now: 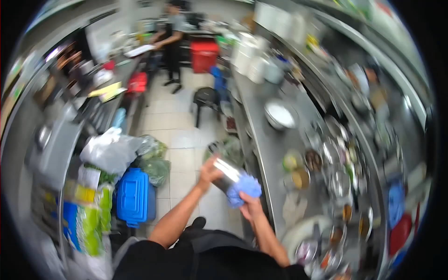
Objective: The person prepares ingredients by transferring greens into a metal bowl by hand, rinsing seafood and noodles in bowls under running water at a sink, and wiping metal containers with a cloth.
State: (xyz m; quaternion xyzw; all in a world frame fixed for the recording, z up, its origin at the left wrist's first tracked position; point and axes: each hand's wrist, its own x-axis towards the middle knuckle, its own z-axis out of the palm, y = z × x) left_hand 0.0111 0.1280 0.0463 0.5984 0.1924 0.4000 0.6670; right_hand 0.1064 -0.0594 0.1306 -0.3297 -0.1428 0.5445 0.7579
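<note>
A shiny metal container (pixel 227 171), shaped like a cylinder, is held tilted in front of my body, above the tiled floor. Fingers of my left hand (pixel 211 171) wrap round its upper left end. At its lower right end is a crumpled blue cloth (pixel 243 189), which my right hand (pixel 251 205) grips from below and the right. The cloth covers that end of the container, so what lies under it is hidden. Motion blur softens the edges of both hands.
A steel counter (pixel 270 144) on the right holds a white-filled bowl (pixel 280 115) and several small containers. On the left are a blue lidded bin (pixel 133 193) and plastic bags (pixel 109 151). Further off are a black stool (pixel 205 97), a red bin (pixel 204 56) and a person (pixel 172 42).
</note>
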